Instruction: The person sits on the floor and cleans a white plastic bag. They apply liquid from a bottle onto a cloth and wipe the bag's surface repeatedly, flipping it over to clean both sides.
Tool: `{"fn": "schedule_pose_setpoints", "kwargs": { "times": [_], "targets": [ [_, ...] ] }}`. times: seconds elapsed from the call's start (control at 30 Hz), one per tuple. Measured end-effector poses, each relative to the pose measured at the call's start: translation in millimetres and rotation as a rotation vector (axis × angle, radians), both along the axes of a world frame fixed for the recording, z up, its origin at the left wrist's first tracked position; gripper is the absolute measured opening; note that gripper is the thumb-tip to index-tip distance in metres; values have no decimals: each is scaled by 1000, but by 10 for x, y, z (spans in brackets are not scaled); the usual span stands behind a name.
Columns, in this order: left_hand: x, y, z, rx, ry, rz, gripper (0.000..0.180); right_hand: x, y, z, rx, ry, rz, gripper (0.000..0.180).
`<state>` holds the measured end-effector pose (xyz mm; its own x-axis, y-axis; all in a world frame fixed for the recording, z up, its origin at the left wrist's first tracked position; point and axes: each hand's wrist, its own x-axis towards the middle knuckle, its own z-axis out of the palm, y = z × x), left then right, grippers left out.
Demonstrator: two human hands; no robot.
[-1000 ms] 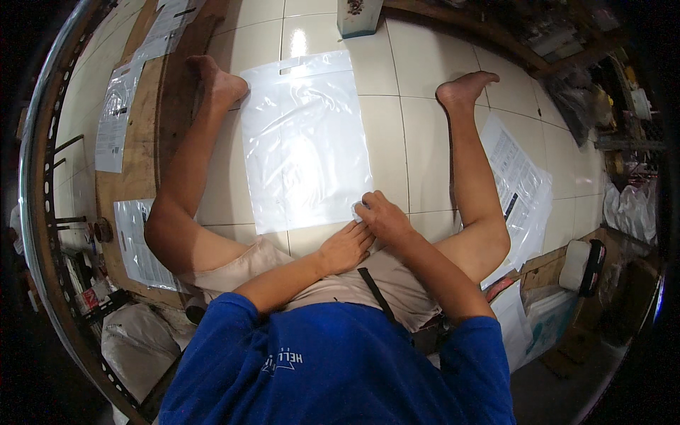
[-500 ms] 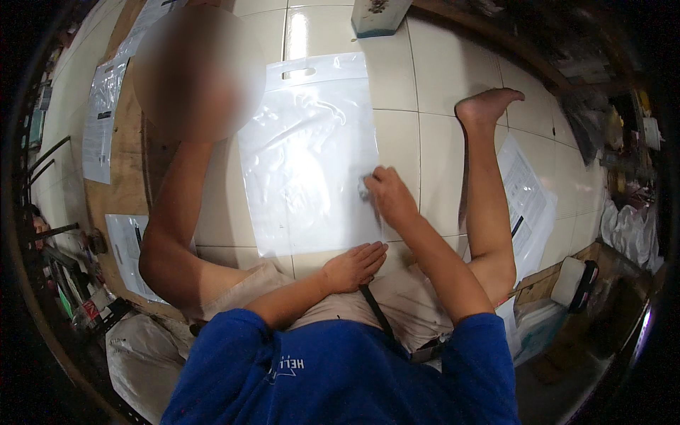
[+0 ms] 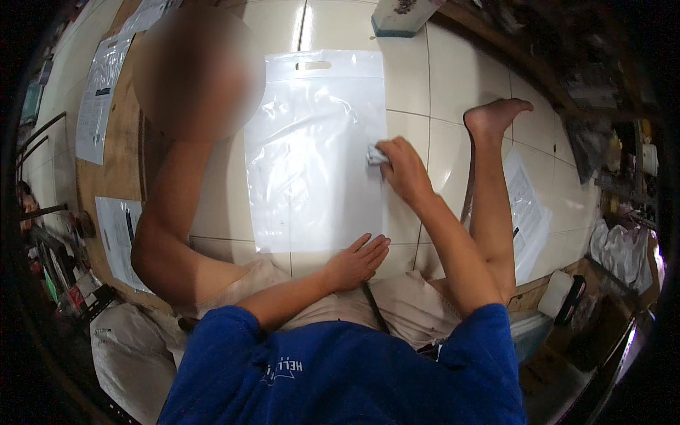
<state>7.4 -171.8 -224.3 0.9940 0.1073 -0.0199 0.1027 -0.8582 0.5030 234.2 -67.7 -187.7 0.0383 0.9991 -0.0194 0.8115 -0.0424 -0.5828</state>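
Observation:
A large white plastic bag (image 3: 304, 191) with a cut-out handle slot at its far end lies flat on the tiled floor between my legs. My right hand (image 3: 407, 173) is closed round a crumpled, pale grey cloth (image 3: 376, 155) at the bag's right edge. The cloth appears to touch the bag's surface, though the hand covers part of it. Close to the near edge of the bag, my left hand (image 3: 356, 262) is open over my lap, its fingers stretched out and holding nothing.
Printed plastic bags lie left on a wooden board (image 3: 120, 163), and another printed bag (image 3: 525, 212) lies beyond my right leg. A translucent container (image 3: 404, 20) stands at the far side. Cluttered shelving borders the right, near crumpled clear plastic (image 3: 620, 251).
My right hand has moved the cloth farther away along the bag's right edge. The left hand stays near my lap, its fingers a little more spread. The whole view has shifted slightly.

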Motion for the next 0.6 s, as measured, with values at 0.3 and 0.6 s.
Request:
{"fn": "schedule_pose_setpoints", "kwargs": {
  "times": [0.3, 0.6],
  "targets": [
    [-178, -200, -35, -189, 159, -251, 63, -597, -1524, -83, -161, 15, 157, 23],
    [-233, -204, -154, -215, -40, -215, 64, -17, -509, -211, -42, -87, -34, 17]
  ]
}}
